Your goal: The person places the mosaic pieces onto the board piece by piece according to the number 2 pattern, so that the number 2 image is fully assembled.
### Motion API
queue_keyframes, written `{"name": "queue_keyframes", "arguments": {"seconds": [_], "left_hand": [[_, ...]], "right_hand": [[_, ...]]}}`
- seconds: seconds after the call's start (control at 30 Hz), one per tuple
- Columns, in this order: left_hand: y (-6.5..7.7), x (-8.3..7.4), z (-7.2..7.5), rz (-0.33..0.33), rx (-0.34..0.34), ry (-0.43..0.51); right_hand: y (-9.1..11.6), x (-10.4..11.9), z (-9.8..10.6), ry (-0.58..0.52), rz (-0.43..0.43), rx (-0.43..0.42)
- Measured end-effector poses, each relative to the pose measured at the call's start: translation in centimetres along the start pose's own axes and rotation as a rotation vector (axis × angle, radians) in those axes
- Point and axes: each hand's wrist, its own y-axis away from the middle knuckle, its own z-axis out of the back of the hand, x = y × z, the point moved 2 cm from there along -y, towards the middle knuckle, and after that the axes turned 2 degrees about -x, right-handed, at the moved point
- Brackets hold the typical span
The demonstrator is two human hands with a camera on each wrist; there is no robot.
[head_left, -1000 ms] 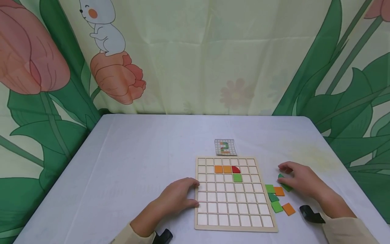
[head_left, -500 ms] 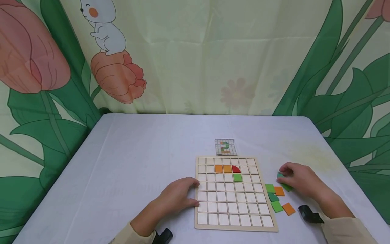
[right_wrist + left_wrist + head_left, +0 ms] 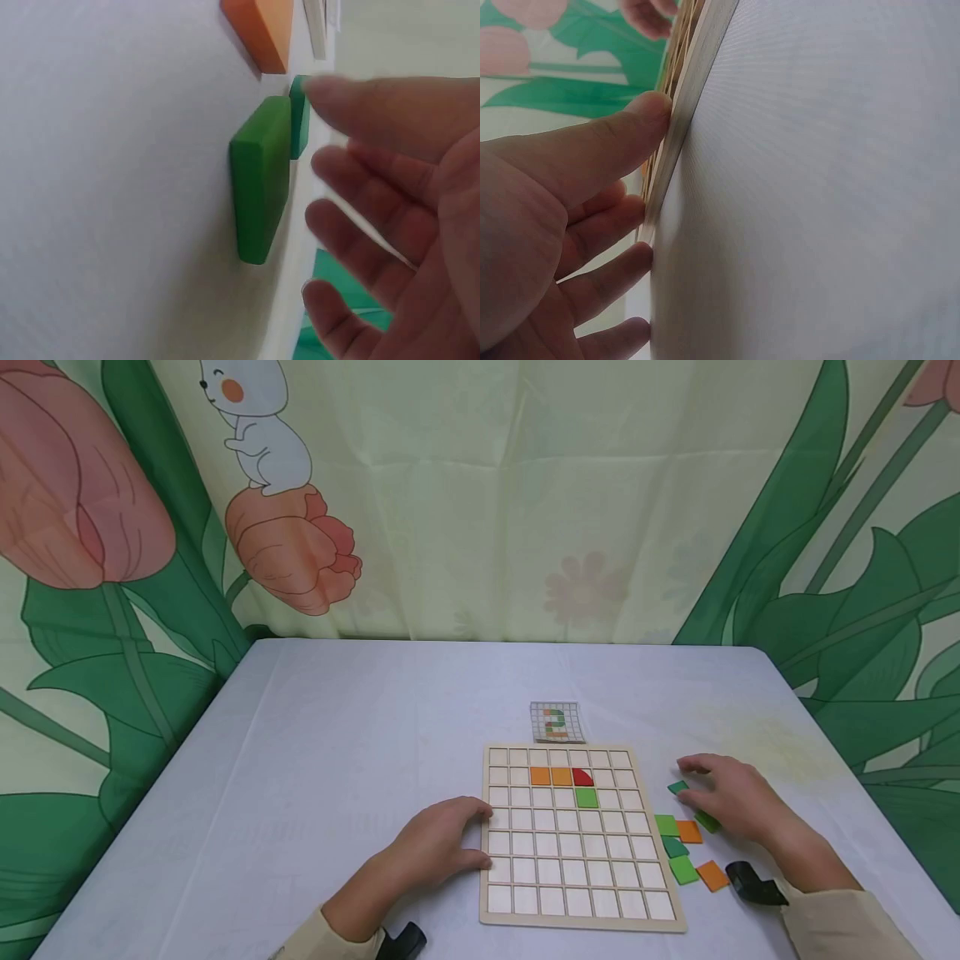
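My left hand [image 3: 438,839] touches the left edge of a wooden grid board [image 3: 491,917] with thumb and fingertips, its fingers fairly straight. Set in the board are two orange squares [image 3: 551,776], a red rounded piece [image 3: 581,777] and a light green square [image 3: 587,797]. Over the table to the right, my right hand [image 3: 738,797] has thumb and fingers parted. A small dark green piece [image 3: 677,787] lies by its fingertips, not gripped. Under the palm a green tile [image 3: 707,821] is partly hidden; the right wrist view shows this green tile [image 3: 262,180] flat on the cloth.
Right of the board lie loose pieces: light green squares [image 3: 683,870], orange squares [image 3: 712,876] and another dark green piece [image 3: 674,847]. A small printed pattern card [image 3: 556,722] sits just beyond the board's far edge. A floral curtain [image 3: 480,527] hangs behind the table.
The small dark green piece has shifted left, away from the green tile. My right hand, fingers closer together half a second ago, has spread them and moved slightly left. The left hand stays put.
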Motion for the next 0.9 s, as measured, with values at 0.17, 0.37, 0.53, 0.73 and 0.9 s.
{"name": "queue_keyframes", "arguments": {"seconds": [0.17, 0.37, 0.53, 0.73, 0.9], "left_hand": [[0.07, -0.10, 0.11, 0.014, 0.006, 0.014], [0.12, -0.22, 0.23, 0.007, 0.005, 0.024], [0.14, -0.23, 0.20, 0.005, 0.004, 0.019], [0.06, -0.20, 0.15, 0.008, 0.009, 0.013], [0.10, -0.20, 0.17, 0.009, 0.009, 0.013]], "right_hand": [[-0.12, -0.03, 0.08, -0.010, -0.020, -0.032], [-0.21, 0.28, -0.11, -0.015, -0.006, -0.009], [-0.20, 0.47, -0.15, -0.017, 0.004, 0.008], [-0.28, 0.64, -0.35, -0.031, -0.021, -0.002], [-0.44, 0.77, -0.55, -0.029, -0.006, -0.001]]}}
